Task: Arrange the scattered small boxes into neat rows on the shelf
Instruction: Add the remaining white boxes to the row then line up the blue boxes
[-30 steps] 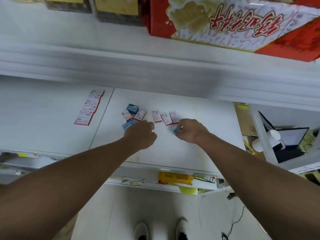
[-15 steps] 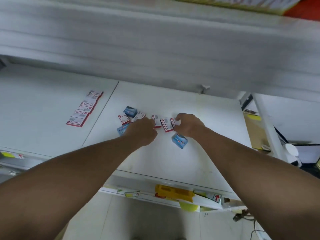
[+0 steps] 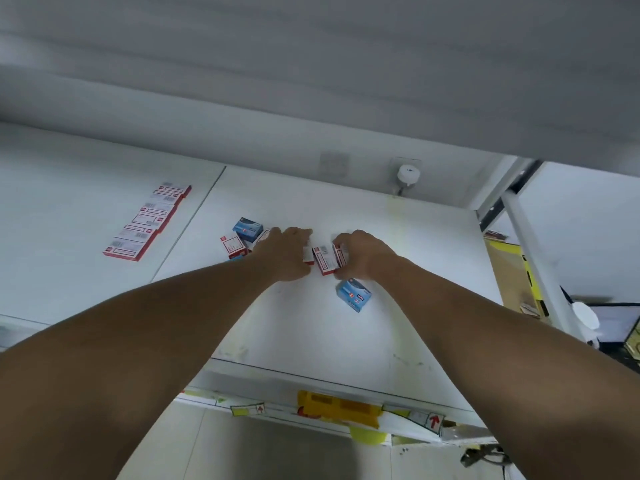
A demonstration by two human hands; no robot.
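- The shelf [image 3: 311,341] was white and seamed into two panels, with a yellow tag [image 3: 337,407] on its front lip.
- The left arm [image 3: 138,341] and right arm [image 3: 502,341] reached in side by side from the near edge.
- The row [image 3: 147,226] of red-and-white boxes lay in a neat line on the left panel, well apart from both hands.
- The left hand [image 3: 287,254] lay knuckles-up, fingers curled against the left end of three red boxes [image 3: 325,259] standing side by side; how firmly it gripped could not be told.
- The right hand [image 3: 360,254] curled round the right end of those boxes, closing them in between the hands.
- A loose cluster [image 3: 242,237] of blue and red boxes lay just left of the left hand.
- A blue box [image 3: 354,294] lay alone, just nearer than the right hand.
- A small round white fitting [image 3: 408,174] sat on the back wall.
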